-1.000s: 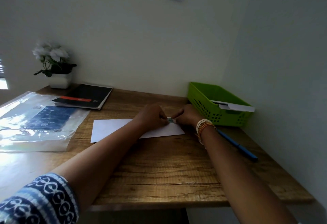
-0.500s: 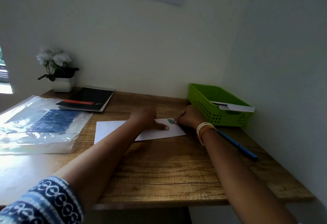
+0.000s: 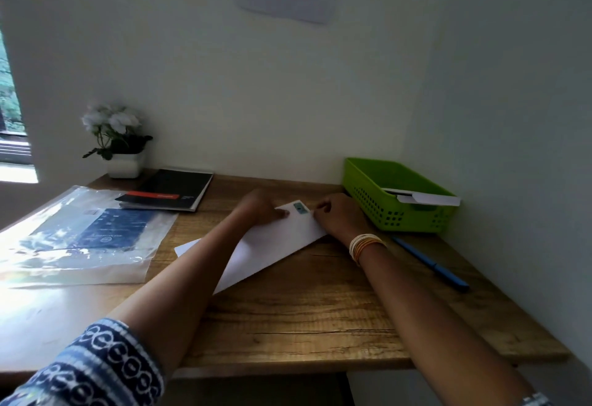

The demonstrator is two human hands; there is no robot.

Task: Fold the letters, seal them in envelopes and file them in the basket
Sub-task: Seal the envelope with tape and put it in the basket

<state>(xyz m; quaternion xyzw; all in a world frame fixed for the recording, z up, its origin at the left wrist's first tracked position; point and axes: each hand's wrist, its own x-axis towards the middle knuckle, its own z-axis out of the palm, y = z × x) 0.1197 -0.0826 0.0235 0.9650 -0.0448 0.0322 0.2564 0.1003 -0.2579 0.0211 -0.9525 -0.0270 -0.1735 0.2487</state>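
A white envelope (image 3: 272,245) lies slantwise on the wooden desk, with a small blue stamp (image 3: 300,208) near its far right corner. My left hand (image 3: 261,208) rests on the envelope's far edge, one fingertip pressing down just left of the stamp. My right hand (image 3: 339,216) grips the envelope's right end beside the stamp, its fingers curled. The green basket (image 3: 368,189) stands at the back right against the wall, with another white envelope (image 3: 427,199) lying in it.
A blue pen (image 3: 429,264) lies right of my right wrist. A clear plastic sleeve with blue sheets (image 3: 80,235) covers the left of the desk. A black notebook (image 3: 173,189) and a white flower pot (image 3: 123,163) stand at the back left. Walls close off the back and right.
The stamp now sits on the envelope and my hands have drawn apart. The envelope has turned from lying level to slanting, its right end further away.
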